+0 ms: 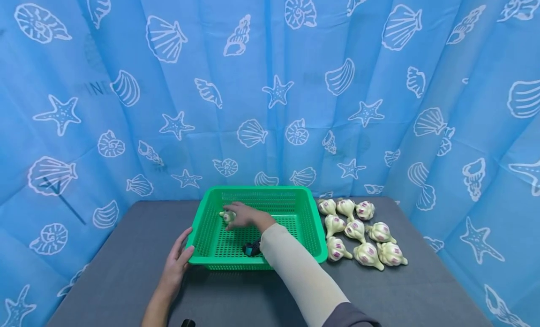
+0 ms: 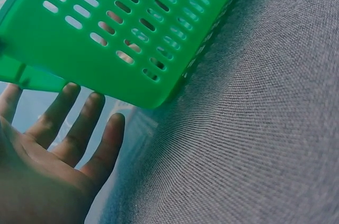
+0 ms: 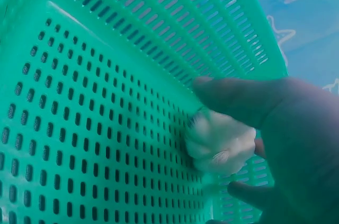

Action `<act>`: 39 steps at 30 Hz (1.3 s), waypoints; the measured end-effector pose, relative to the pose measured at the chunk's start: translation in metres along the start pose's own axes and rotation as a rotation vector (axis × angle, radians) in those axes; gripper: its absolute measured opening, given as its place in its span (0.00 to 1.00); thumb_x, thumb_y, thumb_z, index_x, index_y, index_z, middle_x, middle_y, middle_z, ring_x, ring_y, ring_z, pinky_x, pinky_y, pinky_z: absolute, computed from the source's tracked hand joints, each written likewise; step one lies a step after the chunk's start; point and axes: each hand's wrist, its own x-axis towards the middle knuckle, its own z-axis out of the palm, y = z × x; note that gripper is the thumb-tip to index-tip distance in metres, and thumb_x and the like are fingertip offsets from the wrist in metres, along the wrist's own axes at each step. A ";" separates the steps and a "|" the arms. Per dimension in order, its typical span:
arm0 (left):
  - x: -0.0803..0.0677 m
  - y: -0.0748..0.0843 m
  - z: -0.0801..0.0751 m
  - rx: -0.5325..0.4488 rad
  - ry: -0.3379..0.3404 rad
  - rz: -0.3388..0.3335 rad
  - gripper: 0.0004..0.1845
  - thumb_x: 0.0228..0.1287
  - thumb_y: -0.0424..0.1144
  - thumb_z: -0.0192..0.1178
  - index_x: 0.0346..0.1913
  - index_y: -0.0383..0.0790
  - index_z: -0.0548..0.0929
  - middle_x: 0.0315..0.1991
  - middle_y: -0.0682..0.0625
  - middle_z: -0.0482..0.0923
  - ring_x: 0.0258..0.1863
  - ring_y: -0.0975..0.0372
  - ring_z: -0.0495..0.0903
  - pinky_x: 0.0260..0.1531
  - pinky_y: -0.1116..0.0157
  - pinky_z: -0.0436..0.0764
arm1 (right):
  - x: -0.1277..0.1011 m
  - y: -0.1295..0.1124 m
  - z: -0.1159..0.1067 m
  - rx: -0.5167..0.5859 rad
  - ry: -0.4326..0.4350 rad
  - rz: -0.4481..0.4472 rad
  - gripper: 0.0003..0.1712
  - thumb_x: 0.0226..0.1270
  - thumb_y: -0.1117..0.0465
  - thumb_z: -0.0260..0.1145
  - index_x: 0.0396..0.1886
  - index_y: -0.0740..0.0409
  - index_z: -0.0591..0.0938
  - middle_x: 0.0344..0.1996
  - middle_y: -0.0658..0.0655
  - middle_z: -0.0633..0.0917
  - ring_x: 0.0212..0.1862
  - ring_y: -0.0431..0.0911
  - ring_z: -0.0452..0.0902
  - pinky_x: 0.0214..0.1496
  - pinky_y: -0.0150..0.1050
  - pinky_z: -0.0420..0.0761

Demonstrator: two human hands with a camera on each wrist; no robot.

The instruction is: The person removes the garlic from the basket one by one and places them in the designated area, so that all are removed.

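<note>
Closest to me is my right sleeve (image 1: 303,275), running up from the near edge of the grey table (image 1: 422,289) and over the front rim of the green basket (image 1: 295,195). At its end, my right hand (image 1: 243,216) reaches deep into the basket's far left corner, fingers curled around a garlic bulb (image 1: 228,216); from the wrist view the pale bulb (image 3: 220,142) sits pinched between my thumb and fingers (image 3: 228,97), right against the slotted wall.

My left hand (image 1: 175,263) rests flat on the table at the basket's near left corner, fingers straight and slightly spread, the tips touching the outer wall just under the rim (image 2: 79,70). It holds nothing.

Just right of the basket, toward the table's far right side, nine more garlic bulbs (image 1: 363,233) lie in a loose cluster, stems pointing different ways, some touching each other.
</note>
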 end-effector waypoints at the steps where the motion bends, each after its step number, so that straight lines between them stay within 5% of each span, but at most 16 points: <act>1: 0.001 0.000 0.000 0.005 0.002 0.005 0.30 0.79 0.43 0.45 0.77 0.43 0.51 0.70 0.35 0.56 0.51 0.70 0.73 0.43 0.66 0.76 | 0.000 0.000 0.000 -0.003 0.003 0.003 0.41 0.66 0.53 0.68 0.75 0.48 0.62 0.75 0.58 0.54 0.73 0.54 0.52 0.62 0.50 0.67; 7: 0.002 0.000 0.002 0.003 -0.003 0.018 0.30 0.79 0.43 0.45 0.77 0.42 0.51 0.71 0.34 0.55 0.51 0.70 0.73 0.43 0.67 0.76 | -0.004 0.005 -0.003 -0.068 -0.001 0.007 0.31 0.66 0.54 0.69 0.67 0.51 0.72 0.70 0.57 0.63 0.68 0.52 0.61 0.58 0.44 0.71; 12: 0.002 -0.001 0.001 -0.011 0.001 0.009 0.29 0.78 0.43 0.45 0.76 0.43 0.52 0.70 0.35 0.57 0.50 0.69 0.74 0.42 0.66 0.76 | -0.010 0.012 -0.006 -0.104 -0.033 0.015 0.27 0.63 0.56 0.71 0.62 0.50 0.77 0.60 0.55 0.73 0.54 0.47 0.72 0.48 0.40 0.74; 22: 0.002 -0.001 -0.001 -0.030 -0.016 -0.008 0.30 0.79 0.44 0.44 0.77 0.44 0.51 0.71 0.36 0.55 0.50 0.69 0.73 0.43 0.66 0.75 | -0.023 0.024 -0.015 -0.063 -0.062 0.021 0.16 0.64 0.64 0.70 0.51 0.53 0.81 0.45 0.51 0.77 0.41 0.44 0.71 0.41 0.38 0.73; 39: 0.001 0.000 0.001 -0.022 0.004 -0.026 0.30 0.78 0.44 0.45 0.77 0.44 0.51 0.70 0.35 0.55 0.49 0.69 0.73 0.43 0.67 0.75 | -0.054 0.046 -0.037 0.081 0.015 -0.057 0.21 0.63 0.63 0.70 0.56 0.48 0.81 0.55 0.55 0.77 0.47 0.47 0.74 0.43 0.42 0.75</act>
